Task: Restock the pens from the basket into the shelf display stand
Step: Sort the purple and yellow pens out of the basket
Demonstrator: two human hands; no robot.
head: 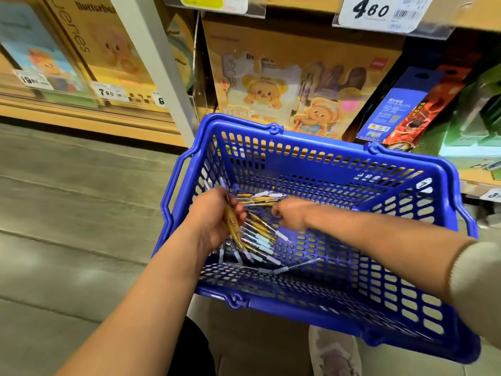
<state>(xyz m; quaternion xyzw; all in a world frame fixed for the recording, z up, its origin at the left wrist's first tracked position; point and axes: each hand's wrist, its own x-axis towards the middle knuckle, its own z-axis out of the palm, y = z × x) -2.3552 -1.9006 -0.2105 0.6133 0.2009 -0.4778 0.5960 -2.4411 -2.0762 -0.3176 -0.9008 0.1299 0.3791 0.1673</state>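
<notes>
We're gathering rn: left hand (214, 221) fingers wrapped round pens (259, 237) in basket (352, 297), right hand (294, 215) fingers curled, grip unclear; next we lift 'em to stand (271, 63).

Warm indoor light is keeping the scene fairly bright and the shadows faint. A pale sheen is showing on the grey floor (67, 213). Motion blur is smearing the boxes (108, 50) on the left shelf and the price label (379, 12) at top right; the pens (260, 240) in the blue basket (320, 143) are looking soft. The wide lens is tilting the white shelf post (160, 63) and stretching the edges
</notes>
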